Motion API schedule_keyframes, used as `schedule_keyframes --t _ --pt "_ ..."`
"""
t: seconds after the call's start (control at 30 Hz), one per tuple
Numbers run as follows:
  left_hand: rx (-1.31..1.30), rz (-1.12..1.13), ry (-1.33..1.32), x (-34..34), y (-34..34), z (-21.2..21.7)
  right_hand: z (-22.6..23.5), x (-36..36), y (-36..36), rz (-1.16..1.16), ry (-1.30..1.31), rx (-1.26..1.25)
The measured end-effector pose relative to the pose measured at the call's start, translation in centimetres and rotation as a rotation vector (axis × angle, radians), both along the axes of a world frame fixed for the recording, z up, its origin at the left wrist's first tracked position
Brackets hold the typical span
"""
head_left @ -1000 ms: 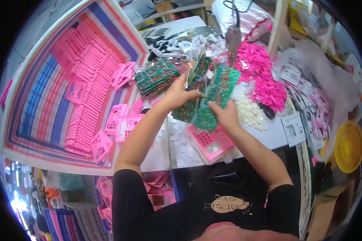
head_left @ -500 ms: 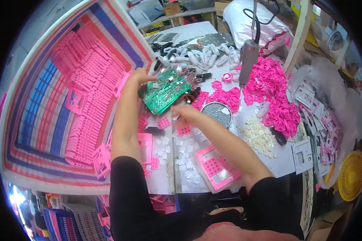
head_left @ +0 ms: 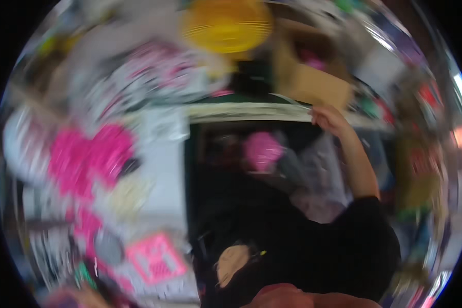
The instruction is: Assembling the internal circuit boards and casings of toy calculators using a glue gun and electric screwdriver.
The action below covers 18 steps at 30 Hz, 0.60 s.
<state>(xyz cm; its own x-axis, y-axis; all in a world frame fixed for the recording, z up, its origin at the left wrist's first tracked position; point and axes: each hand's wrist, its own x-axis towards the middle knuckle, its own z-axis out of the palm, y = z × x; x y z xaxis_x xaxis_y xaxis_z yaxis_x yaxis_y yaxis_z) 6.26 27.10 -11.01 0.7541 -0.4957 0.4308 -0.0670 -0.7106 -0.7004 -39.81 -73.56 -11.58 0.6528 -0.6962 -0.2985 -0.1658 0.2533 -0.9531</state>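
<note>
Head view, heavy motion blur, cluttered workroom. A pale table (head_left: 159, 169) takes up the left half of the frame; its edge runs as a light strip (head_left: 241, 110) across the middle toward the right.

On the table, left: a bright pink heap (head_left: 87, 156) of small parts, detail too blurred to tell. Near left, a pink gridded tray (head_left: 156, 259) lies flat on the table.

Far centre: a yellow round basket (head_left: 226, 23). Right of it, a brown cardboard box (head_left: 313, 84).

Right hand (head_left: 328, 119) is raised at the right end of the light strip, just below the cardboard box, fingers curled over the edge there. Whether it grips the strip or only rests on it, cannot tell. Bare forearm runs down from it into a black sleeve (head_left: 364, 231).

Left hand: not visible anywhere in frame.

Centre, below the strip: a dark gap with a blurred pink lump (head_left: 262, 149) in it, well apart from the right hand.
</note>
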Motion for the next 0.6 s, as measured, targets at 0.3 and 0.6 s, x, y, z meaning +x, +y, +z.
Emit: schedule_keyframes --t 0.3,0.6 --pt "-0.771 -0.780 0.469 -10.5 -37.4 9.8 -16.0 -37.5 0.9 -1.300 0.138 -0.306" --pt "-0.743 -0.721 0.700 -13.5 -45.8 11.4 -24.7 -37.4 -0.6 -1.560 -0.337 0.462"
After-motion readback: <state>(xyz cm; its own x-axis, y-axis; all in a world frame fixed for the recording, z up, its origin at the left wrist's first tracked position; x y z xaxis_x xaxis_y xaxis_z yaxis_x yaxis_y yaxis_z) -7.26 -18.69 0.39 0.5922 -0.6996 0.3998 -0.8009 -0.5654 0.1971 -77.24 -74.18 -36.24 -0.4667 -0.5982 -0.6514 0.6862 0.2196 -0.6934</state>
